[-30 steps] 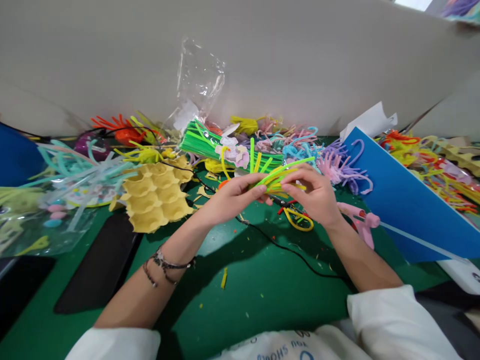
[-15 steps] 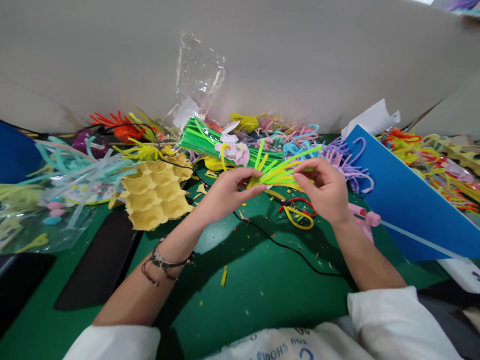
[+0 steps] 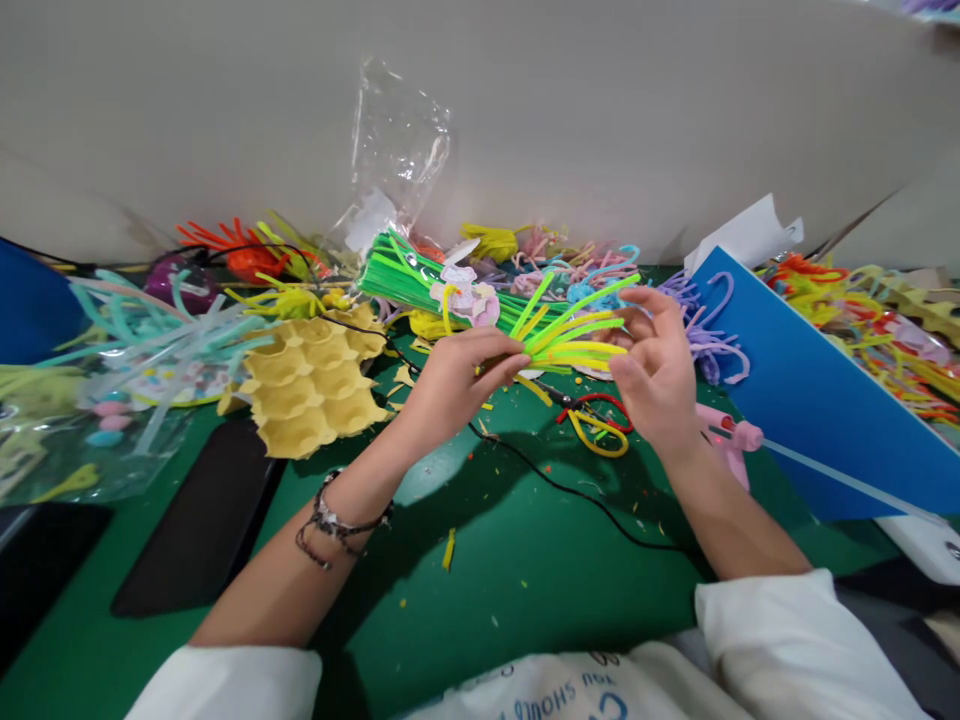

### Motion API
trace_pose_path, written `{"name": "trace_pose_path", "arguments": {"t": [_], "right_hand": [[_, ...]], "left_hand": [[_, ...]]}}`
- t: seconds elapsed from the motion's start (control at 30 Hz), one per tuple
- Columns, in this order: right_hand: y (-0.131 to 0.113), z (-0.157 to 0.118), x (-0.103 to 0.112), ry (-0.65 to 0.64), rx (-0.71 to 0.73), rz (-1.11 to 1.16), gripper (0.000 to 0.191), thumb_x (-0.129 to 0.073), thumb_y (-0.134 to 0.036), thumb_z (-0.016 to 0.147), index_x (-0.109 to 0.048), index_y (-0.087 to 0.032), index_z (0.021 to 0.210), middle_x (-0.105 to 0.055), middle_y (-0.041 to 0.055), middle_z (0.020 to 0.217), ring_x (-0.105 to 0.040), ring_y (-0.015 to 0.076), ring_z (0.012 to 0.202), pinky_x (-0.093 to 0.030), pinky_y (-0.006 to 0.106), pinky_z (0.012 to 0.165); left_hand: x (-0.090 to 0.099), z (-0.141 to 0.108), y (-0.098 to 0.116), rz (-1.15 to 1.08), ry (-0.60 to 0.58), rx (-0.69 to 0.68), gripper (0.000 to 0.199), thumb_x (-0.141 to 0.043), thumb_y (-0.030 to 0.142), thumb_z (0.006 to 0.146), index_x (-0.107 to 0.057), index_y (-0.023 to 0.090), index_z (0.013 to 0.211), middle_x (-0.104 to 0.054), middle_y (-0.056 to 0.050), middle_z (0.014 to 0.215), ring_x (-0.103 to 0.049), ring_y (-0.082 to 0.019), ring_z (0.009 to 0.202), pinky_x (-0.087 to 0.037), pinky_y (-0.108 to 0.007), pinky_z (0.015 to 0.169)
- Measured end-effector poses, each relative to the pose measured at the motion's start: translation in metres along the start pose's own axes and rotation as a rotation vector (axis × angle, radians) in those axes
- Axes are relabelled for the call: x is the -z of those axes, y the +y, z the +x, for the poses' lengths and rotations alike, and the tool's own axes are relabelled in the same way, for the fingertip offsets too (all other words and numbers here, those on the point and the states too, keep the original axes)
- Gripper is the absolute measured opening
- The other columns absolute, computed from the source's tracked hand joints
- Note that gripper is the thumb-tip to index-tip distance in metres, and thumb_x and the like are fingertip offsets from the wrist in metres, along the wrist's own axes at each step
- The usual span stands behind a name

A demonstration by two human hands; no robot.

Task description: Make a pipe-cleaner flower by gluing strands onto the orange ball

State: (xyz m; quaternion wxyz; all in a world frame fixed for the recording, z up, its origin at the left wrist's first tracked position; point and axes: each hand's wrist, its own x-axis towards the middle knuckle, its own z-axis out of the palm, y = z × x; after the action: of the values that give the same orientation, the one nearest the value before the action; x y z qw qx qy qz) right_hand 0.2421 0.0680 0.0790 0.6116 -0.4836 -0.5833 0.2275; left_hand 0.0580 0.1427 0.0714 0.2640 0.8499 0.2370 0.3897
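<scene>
Our stems now fan out wider above the desk, at twelve o'clock from us. Our left hand keeps its grip pinched on their base; our right hand has let go, fingers spread, brushing the tips.

A pale cardboard partition is standing across twelve o'clock behind a green tabletop. A blue board is leaning at three o'clock. Even light is falling throughout.

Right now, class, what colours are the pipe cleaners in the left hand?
Lime green and yellow pipe cleaners, pinched in the left hand; seen in the head view.
</scene>
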Motion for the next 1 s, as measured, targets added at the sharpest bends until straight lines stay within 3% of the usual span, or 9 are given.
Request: {"name": "trace_pose_path", "arguments": {"t": [0.07, 0.13, 0.3, 0.43, 0.53, 0.63, 0.73, 1.0], "right_hand": [[0.002, -0.002, -0.004, -0.045, -0.011, 0.104, 0.077, -0.063, -0.074, 0.058, -0.041, -0.031, 0.118, -0.056, 0.0042, 0.105, -0.061, 0.0167, 0.083, -0.055, 0.032, 0.07], [0.002, -0.005, -0.01, -0.082, -0.06, 0.144, 0.077, -0.065, -0.073, 0.056, -0.042, -0.03, 0.117, -0.057, 0.0035, 0.104, -0.061, 0.0149, 0.075, -0.056, 0.033, 0.066], [-0.005, -0.009, -0.015, -0.06, -0.168, 0.016, 0.033, -0.067, -0.052, 0.071, -0.055, -0.023, 0.079, -0.061, -0.0011, 0.071, -0.058, 0.0111, 0.056, -0.055, 0.028, 0.057], [-0.005, -0.005, -0.008, 0.076, -0.143, 0.027, 0.023, -0.068, -0.041, 0.072, -0.055, -0.023, 0.075, -0.062, -0.0027, 0.066, -0.057, 0.0098, 0.05, -0.054, 0.027, 0.053], [-0.001, -0.002, -0.006, 0.087, -0.159, 0.039, 0.026, -0.07, -0.043, 0.069, -0.056, -0.023, 0.078, -0.064, -0.0035, 0.068, -0.059, 0.0097, 0.05, -0.056, 0.027, 0.053], [0.004, -0.001, -0.01, 0.038, -0.21, 0.045, 0.03, -0.073, -0.045, 0.064, -0.058, -0.022, 0.077, -0.065, -0.0029, 0.068, -0.062, 0.0108, 0.054, -0.057, 0.026, 0.056], [0.009, 0.0, -0.014, -0.004, -0.242, 0.057, 0.028, -0.073, -0.042, 0.064, -0.059, -0.021, 0.075, -0.064, -0.0035, 0.066, -0.062, 0.0101, 0.054, -0.057, 0.025, 0.056], [0.014, 0.003, -0.013, -0.008, -0.272, 0.039, 0.031, -0.074, -0.043, 0.062, -0.054, -0.022, 0.073, -0.06, -0.0045, 0.066, -0.06, 0.0099, 0.054, -0.054, 0.025, 0.055]], "left_hand": [[-0.002, -0.001, 0.002, -0.03, 0.045, 0.018, 0.025, -0.053, 0.029, 0.087, -0.066, 0.014, 0.071, -0.06, -0.002, 0.064, -0.05, -0.009, 0.057, -0.037, -0.019, 0.054], [-0.004, -0.001, 0.003, -0.052, 0.046, 0.008, 0.028, -0.052, 0.029, 0.088, -0.068, 0.014, 0.07, -0.061, -0.002, 0.065, -0.052, -0.009, 0.059, -0.037, -0.019, 0.054], [-0.008, -0.003, 0.005, -0.118, -0.012, 0.003, 0.025, -0.055, 0.031, 0.085, -0.073, 0.014, 0.087, -0.068, -0.006, 0.08, -0.056, -0.011, 0.064, -0.041, -0.019, 0.057], [-0.008, -0.002, 0.004, -0.281, 0.033, 0.178, 0.029, -0.05, 0.03, 0.087, -0.071, 0.017, 0.102, -0.068, -0.006, 0.091, -0.055, -0.011, 0.069, -0.041, -0.021, 0.057], [-0.01, 0.0, 0.0, -0.454, 0.075, 0.296, 0.032, -0.054, 0.026, 0.084, -0.064, 0.018, 0.113, -0.063, -0.002, 0.081, -0.046, -0.008, 0.061, -0.038, -0.02, 0.054], [-0.014, 0.0, -0.006, -0.606, 0.077, 0.316, 0.048, -0.059, 0.022, 0.08, -0.05, 0.02, 0.126, -0.047, 0.004, 0.066, -0.044, -0.008, 0.06, -0.039, -0.019, 0.056], [-0.017, 0.0, -0.008, -0.689, 0.077, 0.342, 0.065, -0.066, 0.02, 0.074, -0.037, 0.023, 0.133, -0.039, 0.007, 0.066, -0.047, -0.007, 0.061, -0.044, -0.018, 0.058], [-0.022, -0.002, -0.007, -0.599, 0.087, 0.311, 0.069, -0.067, 0.021, 0.074, -0.034, 0.025, 0.134, -0.051, 0.003, 0.079, -0.059, -0.011, 0.072, -0.05, -0.021, 0.065]]}}
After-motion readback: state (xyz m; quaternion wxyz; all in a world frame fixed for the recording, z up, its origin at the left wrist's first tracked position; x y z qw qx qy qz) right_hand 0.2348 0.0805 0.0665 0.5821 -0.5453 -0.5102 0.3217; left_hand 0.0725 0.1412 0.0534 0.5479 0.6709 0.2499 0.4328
